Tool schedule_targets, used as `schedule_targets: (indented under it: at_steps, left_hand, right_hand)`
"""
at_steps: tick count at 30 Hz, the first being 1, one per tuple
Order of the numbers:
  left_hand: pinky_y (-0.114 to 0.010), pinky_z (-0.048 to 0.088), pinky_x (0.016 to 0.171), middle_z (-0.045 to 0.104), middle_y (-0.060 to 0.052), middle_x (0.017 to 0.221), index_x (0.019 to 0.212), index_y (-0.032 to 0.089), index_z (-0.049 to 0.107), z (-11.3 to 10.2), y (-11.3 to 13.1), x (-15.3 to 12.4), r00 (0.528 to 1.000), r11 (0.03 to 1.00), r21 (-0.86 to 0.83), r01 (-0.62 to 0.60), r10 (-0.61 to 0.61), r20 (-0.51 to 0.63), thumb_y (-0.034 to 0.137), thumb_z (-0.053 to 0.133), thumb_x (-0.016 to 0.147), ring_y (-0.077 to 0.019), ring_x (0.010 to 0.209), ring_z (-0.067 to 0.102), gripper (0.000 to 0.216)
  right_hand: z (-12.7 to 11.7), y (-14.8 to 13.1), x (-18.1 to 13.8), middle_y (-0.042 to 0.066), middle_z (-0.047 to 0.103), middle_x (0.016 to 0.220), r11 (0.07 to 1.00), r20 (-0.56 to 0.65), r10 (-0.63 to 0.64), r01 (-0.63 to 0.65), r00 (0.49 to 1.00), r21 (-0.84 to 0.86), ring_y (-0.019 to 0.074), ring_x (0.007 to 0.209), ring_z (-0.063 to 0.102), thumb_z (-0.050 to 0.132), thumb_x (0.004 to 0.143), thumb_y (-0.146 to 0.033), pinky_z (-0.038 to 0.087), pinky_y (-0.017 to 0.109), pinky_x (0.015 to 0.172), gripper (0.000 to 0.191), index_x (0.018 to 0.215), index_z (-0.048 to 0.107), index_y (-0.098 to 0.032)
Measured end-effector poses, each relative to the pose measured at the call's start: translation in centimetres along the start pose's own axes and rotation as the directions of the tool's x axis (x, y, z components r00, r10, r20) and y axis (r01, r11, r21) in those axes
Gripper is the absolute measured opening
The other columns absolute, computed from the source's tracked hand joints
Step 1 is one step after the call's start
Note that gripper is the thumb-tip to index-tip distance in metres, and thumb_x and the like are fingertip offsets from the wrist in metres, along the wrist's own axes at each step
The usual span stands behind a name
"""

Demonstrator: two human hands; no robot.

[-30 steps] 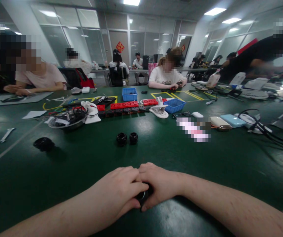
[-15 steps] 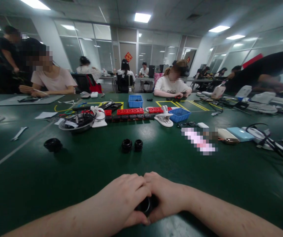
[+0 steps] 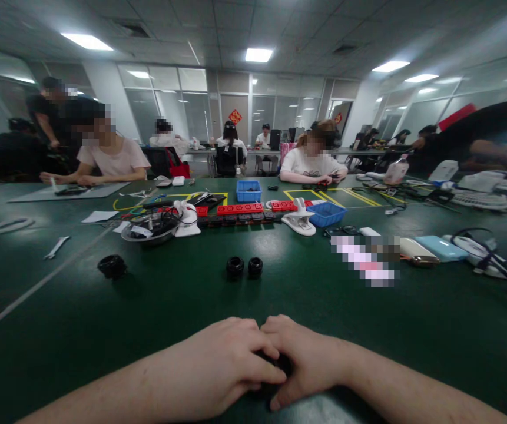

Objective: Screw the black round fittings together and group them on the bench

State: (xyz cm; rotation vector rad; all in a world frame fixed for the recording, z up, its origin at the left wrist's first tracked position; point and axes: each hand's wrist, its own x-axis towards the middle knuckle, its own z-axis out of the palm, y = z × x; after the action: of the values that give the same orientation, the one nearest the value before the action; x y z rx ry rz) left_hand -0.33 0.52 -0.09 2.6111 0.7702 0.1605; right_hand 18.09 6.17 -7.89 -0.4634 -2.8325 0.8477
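Note:
Both hands are close together low in the middle of the view, closed around a black round fitting [image 3: 284, 364]. Only a dark bit of it shows between the fingers. My left hand [image 3: 231, 359] wraps it from the left, its fingers crossing over the top and near side. On the right side, my right hand [image 3: 308, 356] grips it with curled fingers and a thumb pointing down. Beyond the hands, two small black ribbed fittings [image 3: 235, 267] [image 3: 255, 267] stand side by side. A larger black fitting [image 3: 112, 267] lies farther left.
A wrench [image 3: 56, 247] lies left, near a bowl of cables [image 3: 149, 234]. Behind the fittings run a row of red and black blocks [image 3: 239, 209], white clamps [image 3: 300, 219] and blue bins [image 3: 327, 215]. Cables and a blue case [image 3: 441, 248] are at right. People sit across the table.
The view has tilted up and shifted slightly left. My left fingers have moved over the near side of the fitting, covering more of it. My right hand still grips it.

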Motion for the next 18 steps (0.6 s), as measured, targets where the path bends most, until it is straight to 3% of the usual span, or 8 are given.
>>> schedule_targets:
  at_steps: [4,9,15,18]
  left_hand:
    - [-0.032,0.042,0.079,0.059,-0.001,0.106,0.109,0.026,0.057,0.8,0.2,0.3,0.993,0.992,0.046,0.115,-0.113,-0.042,0.015,0.066,0.076,-0.0195,0.092,0.053,0.035]
    - [-0.034,0.045,0.067,0.061,-0.004,0.082,0.089,0.014,0.063,3.2,0.4,1.0,0.944,0.937,0.18,0.3,-0.264,-0.2,0.038,0.076,0.064,-0.0219,0.074,0.056,0.037]
    - [-0.036,0.044,0.055,0.057,-0.003,0.062,0.07,0.013,0.06,6.3,-0.1,1.7,0.859,0.882,0.321,0.344,-0.158,-0.487,0.046,0.073,0.061,-0.0208,0.057,0.053,0.037]
    - [-0.039,0.045,0.06,0.058,-0.004,0.066,0.073,0.014,0.059,6.6,-0.4,1.7,0.84,0.892,0.315,0.323,-0.117,-0.531,0.046,0.072,0.063,-0.0217,0.061,0.054,0.035]
  right_hand:
    - [0.0,-0.1,-0.1,-0.001,0.06,0.093,1.0,-0.006,-0.016,0.016,1.0,0.02,0.017,0.087,0.05,0.078,0.053,-0.033,0.034,0.032,0.079,0.044,0.089,0.057,-0.019]
    - [-0.1,-0.4,-0.1,0.0,0.059,0.089,0.998,-0.006,0.065,-0.065,0.998,0.001,0.0162,0.08,0.05,0.077,0.051,-0.035,0.036,0.031,0.077,0.049,0.091,0.056,-0.018]
    - [0.1,-0.2,0.1,0.0,0.058,0.082,0.999,-0.012,0.033,-0.034,0.999,-0.039,0.0159,0.076,0.051,0.074,0.055,-0.041,0.038,0.031,0.074,0.041,0.082,0.056,-0.017]
    - [0.2,0.0,0.2,0.0,0.06,0.084,1.0,-0.008,-0.011,0.011,1.0,-0.029,0.0167,0.08,0.052,0.076,0.055,-0.038,0.038,0.031,0.076,0.04,0.083,0.058,-0.017]
